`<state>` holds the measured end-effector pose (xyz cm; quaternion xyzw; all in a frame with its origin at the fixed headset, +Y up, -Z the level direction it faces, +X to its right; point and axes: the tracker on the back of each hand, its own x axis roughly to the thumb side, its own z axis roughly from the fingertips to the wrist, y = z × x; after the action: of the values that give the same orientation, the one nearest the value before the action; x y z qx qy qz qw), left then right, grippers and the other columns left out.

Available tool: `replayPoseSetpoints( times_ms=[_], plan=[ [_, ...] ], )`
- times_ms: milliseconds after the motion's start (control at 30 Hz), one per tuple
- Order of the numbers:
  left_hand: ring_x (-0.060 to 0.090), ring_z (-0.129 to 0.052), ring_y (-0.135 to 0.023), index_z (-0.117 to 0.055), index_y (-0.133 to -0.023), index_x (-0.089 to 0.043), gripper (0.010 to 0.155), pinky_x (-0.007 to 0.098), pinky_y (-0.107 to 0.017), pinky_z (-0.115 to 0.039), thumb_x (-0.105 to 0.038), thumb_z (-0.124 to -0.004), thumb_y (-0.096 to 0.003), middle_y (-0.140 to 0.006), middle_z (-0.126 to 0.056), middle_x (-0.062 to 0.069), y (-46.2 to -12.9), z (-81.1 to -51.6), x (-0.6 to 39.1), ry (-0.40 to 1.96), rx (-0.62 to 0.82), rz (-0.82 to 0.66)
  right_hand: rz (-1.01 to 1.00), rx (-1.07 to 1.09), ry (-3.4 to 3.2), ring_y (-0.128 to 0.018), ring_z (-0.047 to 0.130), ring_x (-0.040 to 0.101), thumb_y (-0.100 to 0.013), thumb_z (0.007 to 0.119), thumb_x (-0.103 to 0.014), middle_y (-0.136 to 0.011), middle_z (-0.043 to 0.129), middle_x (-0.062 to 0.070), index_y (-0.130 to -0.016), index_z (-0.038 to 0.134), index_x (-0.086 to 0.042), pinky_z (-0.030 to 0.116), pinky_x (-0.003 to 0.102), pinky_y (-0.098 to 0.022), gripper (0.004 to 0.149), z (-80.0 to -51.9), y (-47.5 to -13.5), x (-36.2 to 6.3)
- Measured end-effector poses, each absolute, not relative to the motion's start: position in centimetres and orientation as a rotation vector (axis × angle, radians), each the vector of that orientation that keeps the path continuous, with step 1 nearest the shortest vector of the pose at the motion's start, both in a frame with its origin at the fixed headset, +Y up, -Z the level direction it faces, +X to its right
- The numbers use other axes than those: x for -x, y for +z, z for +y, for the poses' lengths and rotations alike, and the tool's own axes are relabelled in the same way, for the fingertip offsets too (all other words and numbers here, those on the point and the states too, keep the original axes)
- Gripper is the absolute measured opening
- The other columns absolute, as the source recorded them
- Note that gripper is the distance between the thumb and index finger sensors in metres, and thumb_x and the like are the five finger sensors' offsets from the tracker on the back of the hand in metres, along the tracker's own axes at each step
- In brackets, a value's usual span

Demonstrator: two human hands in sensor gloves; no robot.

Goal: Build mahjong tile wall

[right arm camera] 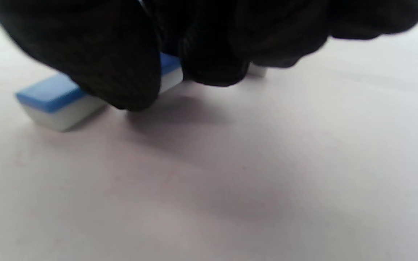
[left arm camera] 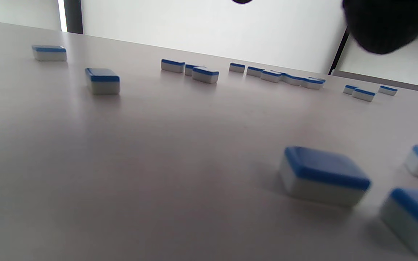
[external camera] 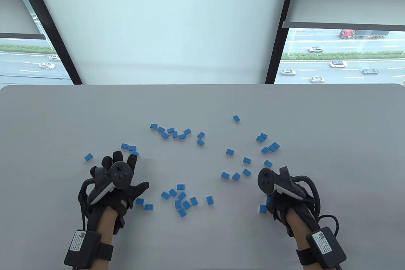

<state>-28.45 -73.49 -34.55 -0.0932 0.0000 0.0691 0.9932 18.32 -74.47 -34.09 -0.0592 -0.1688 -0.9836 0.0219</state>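
Observation:
Many blue-backed, white-bodied mahjong tiles (external camera: pixel 181 198) lie scattered flat on the grey table (external camera: pixel 202 244); none are stacked. My left hand (external camera: pixel 126 168) hovers at the left with fingers spread and holds nothing. Its fingertips reach a small group of tiles (external camera: pixel 132 148), and two more tiles (external camera: pixel 144 204) lie by its thumb. In the left wrist view only one fingertip (left arm camera: pixel 383 25) shows, above near tiles (left arm camera: pixel 323 174). My right hand (external camera: pixel 272 204) is at the right, its fingers hidden under the tracker. In the right wrist view its curled fingers (right arm camera: pixel 172 72) pinch a tile (right arm camera: pixel 49 98) that lies on the table.
Other tile groups lie at centre back (external camera: pixel 172 132), at right back (external camera: pixel 269 145) and between the hands (external camera: pixel 235 175). One tile (external camera: pixel 236 118) sits alone farther back. A window with a blind (external camera: pixel 164 23) stands beyond the table's far edge.

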Motion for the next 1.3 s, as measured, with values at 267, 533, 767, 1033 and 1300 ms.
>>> replayPoseSetpoints(
  times_ms=[267,533,767,1033,1300],
  plan=[
    [0.049,-0.015,-0.106,-0.026,-0.112,-0.037,0.095,0.078,-0.066,-0.023,-0.075,-0.068,-0.0362,-0.118,-0.012,0.008,-34.6,-73.6,28.4,0.141,0.19,-0.003,-0.088,-0.023,-3.237,-0.039,0.089,0.025,-0.034,0.093,-0.041,-0.067,0.088,0.0,-0.087,0.072,-0.026,0.079,0.044,-0.035,0.058,-71.2,-34.2,-23.2],
    [0.049,-0.016,-0.106,-0.026,-0.112,-0.037,0.095,0.078,-0.066,-0.023,-0.075,-0.068,-0.036,-0.118,-0.012,0.008,-34.7,-73.6,28.3,0.139,0.197,-0.007,-0.181,-0.234,-3.185,-0.045,0.09,0.029,-0.034,0.093,-0.04,-0.071,0.087,0.0,-0.087,0.072,-0.031,0.079,0.047,-0.039,0.058,-72.7,-34.9,-25.9],
    [0.048,-0.015,-0.106,-0.026,-0.112,-0.037,0.095,0.078,-0.066,-0.023,-0.075,-0.068,-0.0361,-0.118,-0.012,0.007,-34.7,-73.6,28.3,0.138,0.2,-0.01,-0.33,-0.243,-3.134,-0.048,0.09,0.029,-0.035,0.094,-0.04,-0.073,0.086,0.001,-0.087,0.073,-0.033,0.079,0.047,-0.041,0.056,-74.6,-35.7,-25.7],
    [0.048,-0.015,-0.106,-0.026,-0.112,-0.037,0.095,0.078,-0.066,-0.022,-0.075,-0.068,-0.0362,-0.118,-0.012,0.008,-34.7,-73.7,28.2,0.137,0.207,-0.011,-0.373,-0.199,-3.146,-0.053,0.089,0.029,-0.037,0.093,-0.037,-0.077,0.084,0.001,-0.088,0.072,-0.036,0.077,0.048,-0.045,0.055,-75.1,-35.8,-25.1],
    [0.049,-0.015,-0.106,-0.026,-0.112,-0.037,0.095,0.078,-0.066,-0.022,-0.075,-0.068,-0.0362,-0.118,-0.012,0.008,-34.9,-73.6,28.2,0.138,0.205,-0.007,-0.247,-0.096,-3.175,-0.054,0.09,0.029,-0.035,0.093,-0.039,-0.08,0.082,0.002,-0.093,0.066,-0.031,0.078,0.049,-0.046,0.065,-72.7,-34.7,-23.8]
  ],
)
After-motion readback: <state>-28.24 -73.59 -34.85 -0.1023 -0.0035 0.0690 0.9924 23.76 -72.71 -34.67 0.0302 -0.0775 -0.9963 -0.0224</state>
